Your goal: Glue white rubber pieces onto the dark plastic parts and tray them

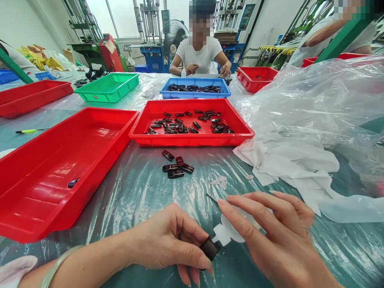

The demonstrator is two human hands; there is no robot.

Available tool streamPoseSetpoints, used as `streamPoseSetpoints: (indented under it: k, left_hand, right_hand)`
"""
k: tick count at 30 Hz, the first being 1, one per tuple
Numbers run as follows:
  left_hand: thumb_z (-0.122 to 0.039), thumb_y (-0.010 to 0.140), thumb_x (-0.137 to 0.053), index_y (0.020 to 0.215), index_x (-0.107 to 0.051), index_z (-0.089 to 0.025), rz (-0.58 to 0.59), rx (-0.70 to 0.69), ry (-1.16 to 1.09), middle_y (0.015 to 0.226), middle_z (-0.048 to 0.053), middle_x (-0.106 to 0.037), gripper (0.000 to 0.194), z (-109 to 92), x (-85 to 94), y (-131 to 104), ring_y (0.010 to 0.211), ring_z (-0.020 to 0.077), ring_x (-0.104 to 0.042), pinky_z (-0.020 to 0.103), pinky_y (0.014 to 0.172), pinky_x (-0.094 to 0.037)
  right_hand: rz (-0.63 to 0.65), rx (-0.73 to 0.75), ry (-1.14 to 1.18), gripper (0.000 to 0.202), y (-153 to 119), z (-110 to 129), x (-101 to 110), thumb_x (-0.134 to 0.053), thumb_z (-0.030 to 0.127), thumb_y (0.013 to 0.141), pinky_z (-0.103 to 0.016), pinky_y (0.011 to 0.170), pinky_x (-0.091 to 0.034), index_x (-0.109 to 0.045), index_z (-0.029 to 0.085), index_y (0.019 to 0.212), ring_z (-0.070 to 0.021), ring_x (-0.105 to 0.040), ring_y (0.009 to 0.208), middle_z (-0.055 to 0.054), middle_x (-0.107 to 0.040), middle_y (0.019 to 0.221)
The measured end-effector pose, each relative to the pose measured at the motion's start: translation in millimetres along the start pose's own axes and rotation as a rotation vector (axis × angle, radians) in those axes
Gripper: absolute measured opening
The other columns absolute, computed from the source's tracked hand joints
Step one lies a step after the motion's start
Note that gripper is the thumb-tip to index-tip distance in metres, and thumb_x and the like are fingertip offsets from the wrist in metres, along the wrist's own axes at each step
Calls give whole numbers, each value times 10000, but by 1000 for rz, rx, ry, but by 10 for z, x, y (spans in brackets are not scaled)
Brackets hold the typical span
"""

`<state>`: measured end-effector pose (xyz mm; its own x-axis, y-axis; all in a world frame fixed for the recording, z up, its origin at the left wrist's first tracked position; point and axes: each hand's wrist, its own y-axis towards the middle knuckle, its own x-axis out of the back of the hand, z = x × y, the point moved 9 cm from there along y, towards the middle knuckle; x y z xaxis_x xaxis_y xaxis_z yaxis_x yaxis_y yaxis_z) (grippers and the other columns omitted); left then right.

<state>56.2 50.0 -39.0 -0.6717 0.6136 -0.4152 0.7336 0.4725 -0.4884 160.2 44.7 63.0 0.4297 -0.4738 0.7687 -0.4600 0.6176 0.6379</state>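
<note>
My left hand (177, 244), low in the middle, grips a small dark part (209, 248) between thumb and fingers. To its right, my right hand (270, 232) hovers over a white cut piece (222, 234), its fingers stretched forward. A thin metal tool tip (212, 198) sticks out beyond the index fingertip; how it is held is hidden. Several dark glossy parts (175, 173) lie in a small pile on the plastic-covered table, in front of a red tray (192, 140) that holds many more.
At left, a red tray (102, 160) holds one small part (73, 183). Behind are a blue tray (195, 95), a green tray (99, 97) and a person (198, 56) seated opposite. White cloth (279, 160) and clear plastic sheeting (300, 104) lie at right.
</note>
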Motion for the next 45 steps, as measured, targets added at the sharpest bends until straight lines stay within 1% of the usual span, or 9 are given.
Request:
streamPoseSetpoints:
  k: [5, 9, 13, 17, 21, 26, 29, 36, 45]
  left_hand:
    - [-248, 688, -695, 777, -714, -90, 30, 6, 25, 582, 5, -599, 182, 19, 2, 24, 508, 70, -576, 130, 471, -489]
    - [-250, 688, -699, 774, -712, -90, 41, 14, 24, 597, 8, -607, 181, 33, 5, 32, 513, 72, -583, 130, 469, -493]
    - [-235, 694, -692, 776, -712, -88, 38, 14, 15, 596, 7, -611, 170, 32, -2, 20, 509, 69, -584, 125, 464, -494]
    - [-225, 691, -691, 773, -713, -93, 39, 14, 1, 608, 6, -616, 158, 27, -8, 19, 504, 63, -578, 120, 457, -489]
    - [-239, 689, -698, 785, -718, -96, 37, 12, -6, 607, 7, -617, 174, 30, 5, 24, 509, 67, -579, 125, 466, -493]
    - [-272, 688, -708, 794, -721, -100, 37, 12, 6, 605, 10, -615, 202, 52, 15, 16, 515, 74, -580, 133, 474, -494]
    - [-284, 686, -711, 806, -721, -102, 36, 12, 10, 607, 12, -617, 217, 68, 24, 14, 523, 82, -588, 139, 478, -497]
    - [-240, 704, -691, 793, -717, -96, 36, 2, 29, 615, 13, -620, 171, 52, 23, 10, 521, 75, -590, 136, 484, -500]
    - [-269, 703, -696, 777, -718, -102, 45, 11, 18, 597, 4, -604, 185, 40, 1, 14, 508, 72, -579, 127, 472, -490]
  right_hand:
    - [68, 12, 6, 302, -4, 41, -23, -350, 217, 958, -439, 937, -286, -610, 247, 1109, -189, -542, 993, -21, -691, 1010]
    - [52, 43, 6, 304, -21, 60, -8, -342, 214, 960, -438, 936, -286, -612, 229, 1099, -187, -538, 988, -25, -696, 991]
    - [4, 55, 13, 307, -25, 61, 38, -332, 225, 961, -428, 927, -293, -625, 235, 1055, -180, -545, 960, -19, -702, 953]
    - [63, 26, 20, 309, -5, 31, -8, -326, 211, 960, -415, 942, -294, -608, 268, 1075, -176, -554, 972, -2, -692, 989]
    - [38, 52, 21, 291, -4, 30, -4, -355, 198, 949, -411, 946, -295, -609, 272, 1071, -176, -555, 960, 9, -689, 970]
    - [71, 58, 33, 308, -17, 16, -27, -394, 136, 920, -413, 949, -295, -615, 279, 1081, -179, -555, 969, 14, -691, 980]
    - [66, 67, 42, 306, -14, 20, -13, -370, 158, 933, -424, 954, -295, -619, 269, 1073, -186, -553, 983, -2, -692, 975]
    - [-31, 110, 25, 358, -25, 49, 18, -303, 198, 955, -425, 980, -265, -646, 264, 1033, -170, -557, 952, 7, -702, 935]
    - [36, 104, -55, 373, -30, 107, 17, -270, 231, 963, -438, 978, -270, -634, 263, 1041, -173, -558, 961, -3, -703, 955]
